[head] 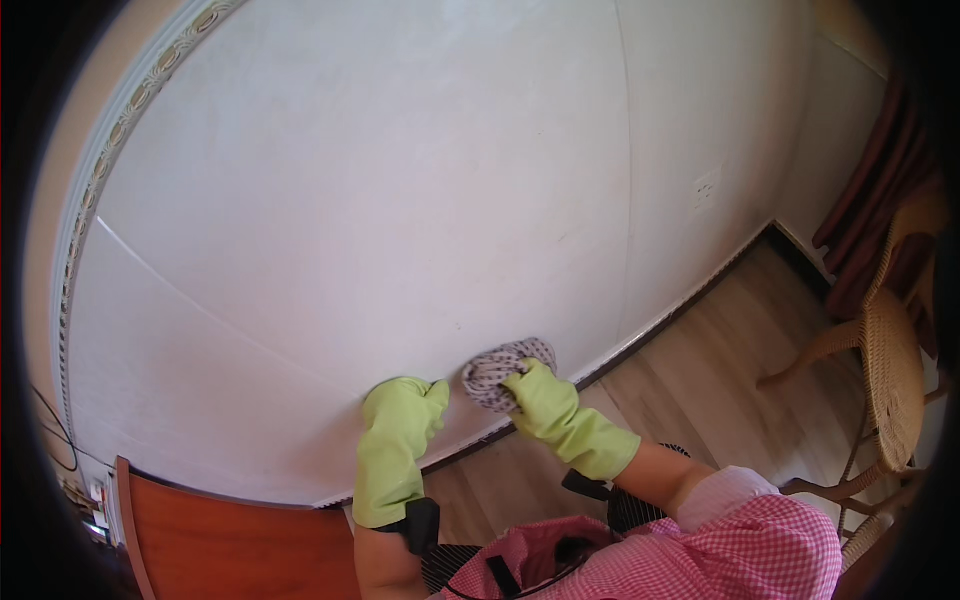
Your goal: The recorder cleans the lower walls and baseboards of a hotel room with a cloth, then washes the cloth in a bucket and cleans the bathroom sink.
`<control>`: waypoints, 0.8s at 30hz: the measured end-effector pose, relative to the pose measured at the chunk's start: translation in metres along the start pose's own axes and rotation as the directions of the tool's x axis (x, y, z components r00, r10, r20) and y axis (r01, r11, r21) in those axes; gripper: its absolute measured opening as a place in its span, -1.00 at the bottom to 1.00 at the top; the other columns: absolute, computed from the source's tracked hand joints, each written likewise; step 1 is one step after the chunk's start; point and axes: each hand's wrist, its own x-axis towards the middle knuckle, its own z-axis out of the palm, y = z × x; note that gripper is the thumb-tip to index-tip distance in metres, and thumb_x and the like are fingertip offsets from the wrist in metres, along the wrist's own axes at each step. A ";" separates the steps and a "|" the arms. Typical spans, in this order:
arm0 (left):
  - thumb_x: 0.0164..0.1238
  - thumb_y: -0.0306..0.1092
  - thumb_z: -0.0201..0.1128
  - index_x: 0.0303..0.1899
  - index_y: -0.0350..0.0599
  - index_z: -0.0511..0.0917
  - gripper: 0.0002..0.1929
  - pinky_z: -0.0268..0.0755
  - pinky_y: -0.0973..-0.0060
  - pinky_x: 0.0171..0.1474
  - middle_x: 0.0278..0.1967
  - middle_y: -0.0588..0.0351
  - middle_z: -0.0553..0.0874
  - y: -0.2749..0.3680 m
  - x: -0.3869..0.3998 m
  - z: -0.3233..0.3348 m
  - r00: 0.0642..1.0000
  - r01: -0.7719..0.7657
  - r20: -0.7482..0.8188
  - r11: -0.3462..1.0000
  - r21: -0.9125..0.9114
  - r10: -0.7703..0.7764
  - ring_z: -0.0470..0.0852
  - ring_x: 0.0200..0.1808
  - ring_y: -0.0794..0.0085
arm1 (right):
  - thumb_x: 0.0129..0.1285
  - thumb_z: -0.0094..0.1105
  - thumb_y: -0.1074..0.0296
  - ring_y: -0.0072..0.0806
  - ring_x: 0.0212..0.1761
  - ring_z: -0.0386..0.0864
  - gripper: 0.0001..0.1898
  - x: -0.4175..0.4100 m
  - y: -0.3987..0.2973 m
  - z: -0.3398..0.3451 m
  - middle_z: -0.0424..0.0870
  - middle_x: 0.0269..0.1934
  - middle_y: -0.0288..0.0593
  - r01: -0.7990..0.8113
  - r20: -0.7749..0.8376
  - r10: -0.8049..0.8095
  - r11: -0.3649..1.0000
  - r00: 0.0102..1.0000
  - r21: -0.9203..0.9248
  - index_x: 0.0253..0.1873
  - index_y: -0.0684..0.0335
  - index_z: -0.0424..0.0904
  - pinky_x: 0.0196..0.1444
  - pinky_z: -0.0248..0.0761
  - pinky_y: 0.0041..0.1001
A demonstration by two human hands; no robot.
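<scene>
A pale, smooth wall (420, 187) fills most of the head view. My right hand (540, 390), in a light green rubber glove, grips a bunched cloth with dark dots (495, 375) and presses it against the lower wall. To its left, my left hand (409, 401), in a matching glove, rests at the wall with its fingers curled; whether anything is inside them is hidden. A gap separates the two gloves.
A red-brown wooden panel (240, 544) stands at the lower left. Wicker-and-wood chair (892, 375) and dark red curtain (870, 195) are at right. Dark skirting (645, 341) edges the wood-look floor (697, 375). A socket (705, 189) sits in the wall; cables (64, 442) hang far left.
</scene>
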 end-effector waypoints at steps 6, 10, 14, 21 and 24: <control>0.37 -0.05 0.32 -0.23 -0.24 0.71 -0.64 0.49 0.37 -0.42 -0.44 0.02 0.78 0.011 -0.003 0.006 1.000 0.014 -0.016 0.999 0.035 -0.013 0.66 -0.53 0.35 | -0.02 0.34 0.44 0.08 0.03 0.55 -0.47 0.062 -0.051 -0.096 0.60 -0.01 0.11 0.093 -0.396 0.007 0.968 0.918 0.233 0.15 0.15 0.59 0.03 0.52 -0.08; 0.33 -0.13 0.33 -0.18 -0.26 0.68 -0.68 0.43 0.43 -0.49 -0.52 0.07 0.73 0.000 -0.002 0.007 0.977 -0.202 -0.090 0.974 -0.103 0.193 0.66 -0.55 0.41 | 0.08 0.28 0.33 0.01 -0.22 0.63 -0.59 0.096 -0.071 -0.072 0.66 -0.16 -0.05 0.354 -0.187 -0.350 0.935 0.918 -0.016 0.10 0.10 0.62 -0.18 0.57 -0.12; 0.29 -0.25 0.39 -0.19 -0.31 0.72 -0.74 0.37 0.48 -0.55 -0.57 0.00 0.71 0.008 -0.009 0.008 0.976 -0.120 -0.208 0.958 -0.260 0.066 0.55 -0.66 0.45 | 0.19 0.26 0.00 -0.19 -0.46 0.68 -0.64 0.057 0.008 -0.019 0.69 -0.38 -0.14 0.282 -0.134 -0.270 0.956 0.953 0.077 0.00 0.03 0.68 -0.47 0.53 -0.19; 0.40 -0.15 0.31 -0.34 -0.30 0.71 -0.66 0.29 0.55 -0.58 -0.62 0.04 0.69 0.022 -0.015 0.016 0.973 -0.012 -0.232 0.999 -0.038 0.003 0.53 -0.67 0.51 | -0.08 0.41 0.34 -0.02 0.14 0.60 -0.54 -0.045 0.286 -0.094 0.68 0.03 -0.05 -0.208 -0.426 0.122 0.965 0.896 -0.161 0.04 0.10 0.65 0.13 0.54 -0.15; 0.46 -0.03 0.32 -0.27 -0.28 0.75 -0.60 0.35 0.57 -0.53 -0.53 0.05 0.75 0.024 -0.007 0.020 0.985 0.031 -0.169 0.999 -0.017 -0.033 0.58 -0.61 0.55 | 0.22 0.34 0.40 -0.03 0.24 0.53 -0.38 -0.052 0.391 -0.083 0.54 0.22 0.10 -0.352 -0.800 0.381 0.907 0.462 0.229 0.38 0.31 0.37 0.32 0.40 -0.29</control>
